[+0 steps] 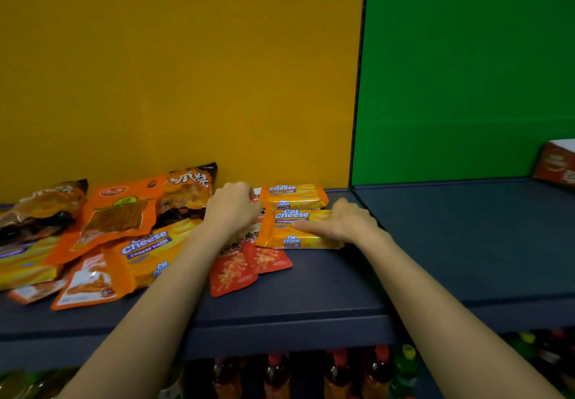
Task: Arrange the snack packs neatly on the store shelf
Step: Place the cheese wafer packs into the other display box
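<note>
Plainly, the move in hand turns on the two Cal Cheese packs at the right end of the yellow-backed bay. Both lie flat with their long axes running left to right, parallel to the front edge of the shelf. The far pack sits close to the back panel, and the near pack is just in front of it.

The right hand lies on top of the near pack at its right end, fingers straight, close together and pointing left along its length. It is pressing down, not gripping.

The left hand sits at the left ends of both packs, knuckles up and fingers curled. Its fingertips are hidden, so I cannot tell what they pinch, if anything.

Two small red packets poke out from under the near pack toward the front. My guess is they need freeing or squaring next, and the left hand is nearer to them.

The jumbled pile of unsorted packs waits further left — also on the left hand's side.
</note>
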Tool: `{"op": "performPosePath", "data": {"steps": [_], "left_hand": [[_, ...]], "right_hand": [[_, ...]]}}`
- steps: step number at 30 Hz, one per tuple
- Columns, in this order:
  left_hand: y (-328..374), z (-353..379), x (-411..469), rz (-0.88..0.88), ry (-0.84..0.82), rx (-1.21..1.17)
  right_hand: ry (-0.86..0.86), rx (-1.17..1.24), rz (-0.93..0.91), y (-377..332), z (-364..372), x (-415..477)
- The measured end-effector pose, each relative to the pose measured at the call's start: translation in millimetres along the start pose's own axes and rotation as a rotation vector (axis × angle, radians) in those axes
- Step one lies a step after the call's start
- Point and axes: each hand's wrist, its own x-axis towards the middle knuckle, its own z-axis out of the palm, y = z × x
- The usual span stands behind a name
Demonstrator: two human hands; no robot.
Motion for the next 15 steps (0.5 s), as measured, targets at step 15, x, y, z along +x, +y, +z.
{"op": "performPosePath", "data": {"steps": [15], "left_hand": [[8.5, 20.6, 41.5, -0.068, -0.176, -0.111]], "right_hand": [[-0.182, 0.528, 0.069, 9.7, -8.4, 11.6]]}}
